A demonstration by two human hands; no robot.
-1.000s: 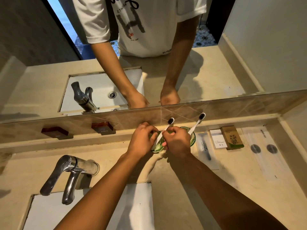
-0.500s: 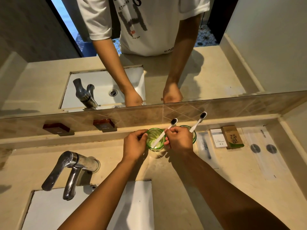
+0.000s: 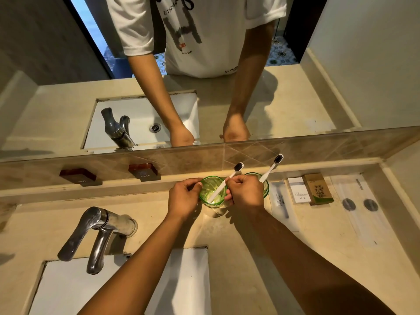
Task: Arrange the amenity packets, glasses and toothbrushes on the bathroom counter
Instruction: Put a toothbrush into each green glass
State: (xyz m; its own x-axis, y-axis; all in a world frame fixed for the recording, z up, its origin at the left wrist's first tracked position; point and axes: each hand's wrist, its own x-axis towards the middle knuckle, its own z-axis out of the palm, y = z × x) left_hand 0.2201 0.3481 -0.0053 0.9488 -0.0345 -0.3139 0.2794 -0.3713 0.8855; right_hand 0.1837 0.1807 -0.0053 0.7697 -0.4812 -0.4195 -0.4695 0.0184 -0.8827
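Observation:
Two green glasses stand side by side at the back of the beige counter (image 3: 227, 235). The left glass (image 3: 212, 189) holds a white toothbrush (image 3: 223, 184) with black bristles leaning to the upper right. My left hand (image 3: 184, 197) grips that glass's left rim. My right hand (image 3: 246, 192) pinches the toothbrush handle and covers most of the right glass (image 3: 266, 186), from which a second toothbrush (image 3: 271, 168) sticks out. To the right lie a clear packet (image 3: 281, 202), a white box (image 3: 297, 190), a brown box (image 3: 318, 189) and a long clear packet (image 3: 361, 205).
A chrome faucet (image 3: 97, 233) stands at the left over a white sink (image 3: 68, 289). Two dark red blocks (image 3: 78, 177) (image 3: 143, 171) marked HOT and COLD sit on the back ledge. A mirror (image 3: 295, 98) rises behind, a wall (image 3: 406, 169) closes the right side.
My left hand slid from over the left glass to its left rim, uncovering the glass. My right hand stays on the toothbrush handle. The glasses sit slightly farther back.

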